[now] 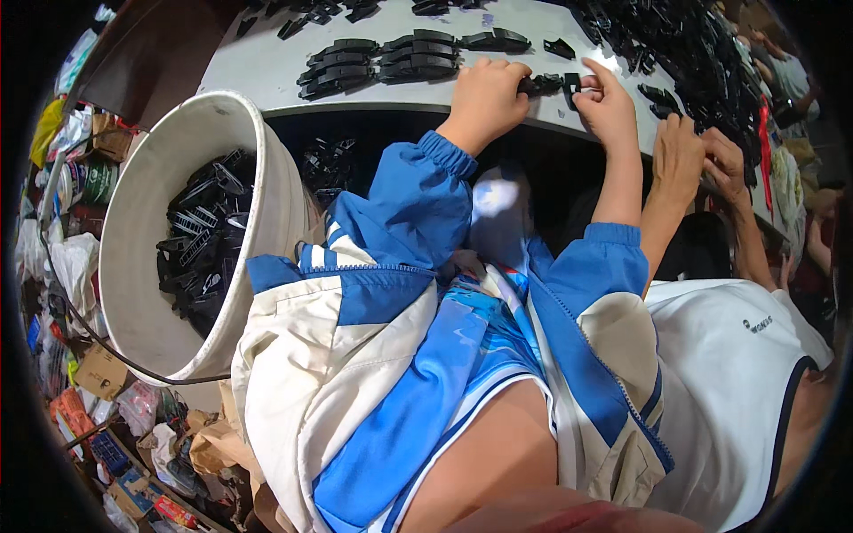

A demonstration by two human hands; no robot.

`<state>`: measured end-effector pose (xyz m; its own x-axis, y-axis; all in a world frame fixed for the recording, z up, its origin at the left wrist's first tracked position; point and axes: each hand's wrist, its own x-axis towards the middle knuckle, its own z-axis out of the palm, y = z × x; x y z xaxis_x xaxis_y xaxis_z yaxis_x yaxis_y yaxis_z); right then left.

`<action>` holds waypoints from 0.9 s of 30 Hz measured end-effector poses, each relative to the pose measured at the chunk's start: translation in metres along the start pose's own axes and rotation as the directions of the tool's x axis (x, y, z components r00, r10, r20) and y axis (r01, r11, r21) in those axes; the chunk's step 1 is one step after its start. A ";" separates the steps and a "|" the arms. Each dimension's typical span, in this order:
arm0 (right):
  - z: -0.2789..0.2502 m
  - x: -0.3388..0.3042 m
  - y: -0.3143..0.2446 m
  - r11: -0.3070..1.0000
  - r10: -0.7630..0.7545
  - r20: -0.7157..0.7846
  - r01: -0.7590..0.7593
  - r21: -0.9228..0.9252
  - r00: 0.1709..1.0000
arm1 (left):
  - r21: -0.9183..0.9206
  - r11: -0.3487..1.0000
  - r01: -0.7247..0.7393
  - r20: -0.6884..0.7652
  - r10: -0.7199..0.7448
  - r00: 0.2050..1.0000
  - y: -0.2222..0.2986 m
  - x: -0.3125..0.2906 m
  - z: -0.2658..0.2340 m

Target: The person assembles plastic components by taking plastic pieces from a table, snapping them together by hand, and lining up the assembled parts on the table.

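At the near edge of the white table (258, 75), my left hand (487, 96) is closed, with thumb and fingers gripping a slim black plastic part (540, 85). Just to its right, my right hand (606, 105) pinches a small upright black plastic piece (570, 91), its index finger raised. The two pieces are close together; whether they touch I cannot tell. Left of my hands lie neat rows of black plastic clips (418, 58), with another black clip (496, 40) beyond my left hand. A single small black piece (559, 48) rests farther back.
On my left, a large white bucket (115, 258) holds many black plastic parts (209, 231). A big heap of black parts (675, 62) covers the table's right side. Close on my right, a co-worker in a white shirt (720, 355) has both hands (680, 147) at the table edge.
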<state>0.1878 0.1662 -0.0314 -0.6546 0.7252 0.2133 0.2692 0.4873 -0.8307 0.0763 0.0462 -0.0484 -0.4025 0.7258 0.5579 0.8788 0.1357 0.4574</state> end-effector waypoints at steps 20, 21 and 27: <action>-0.008 0.008 -0.001 0.869 -0.364 0.261 0.427 -0.252 0.894 | 0.053 0.997 0.051 -0.186 -0.040 0.982 0.014 -0.018 -0.002; -0.009 0.011 -0.003 0.897 -0.330 0.232 0.381 -0.226 0.915 | 0.073 0.995 0.063 -0.159 -0.050 0.986 0.014 -0.018 -0.001; -0.017 0.021 -0.011 0.832 -0.309 0.505 0.486 -0.266 0.806 | 0.094 0.992 0.085 -0.148 -0.071 0.986 0.018 -0.021 0.001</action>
<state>0.1833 0.1842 -0.0093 -0.9675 0.1883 0.1689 0.0941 0.8876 -0.4509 0.1007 0.0338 -0.0525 -0.4972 0.6065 0.6205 0.8615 0.2599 0.4363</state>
